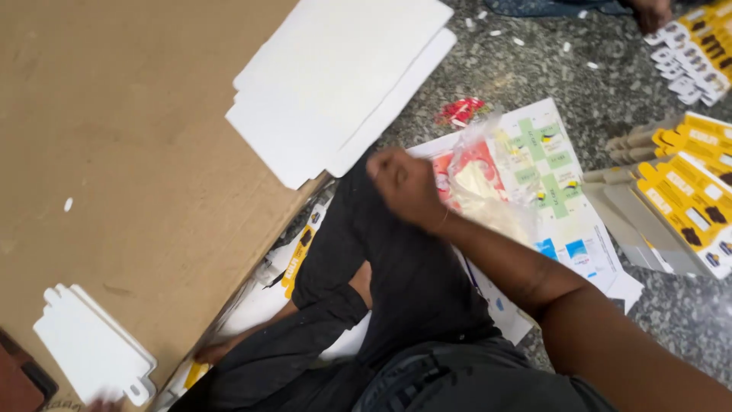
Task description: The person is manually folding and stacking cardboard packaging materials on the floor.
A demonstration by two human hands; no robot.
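right hand at the knee, beside a plastic bag

the right hand (408, 187) sits curled at the raised knee of the black trousers (396, 267); whether its grip holds anything i cannot tell. just beside it a clear plastic bag (484, 183) lies on printed sheets (564, 198) on the floor (534, 61). the left hand is mostly out of view. white card blanks (335, 84) rest on a brown board (122, 152).

A large brown cardboard sheet (114, 152) carries white die-cut cards (335, 84). Yellow flattened cartons (686, 198) lie on the speckled stone floor (534, 61).
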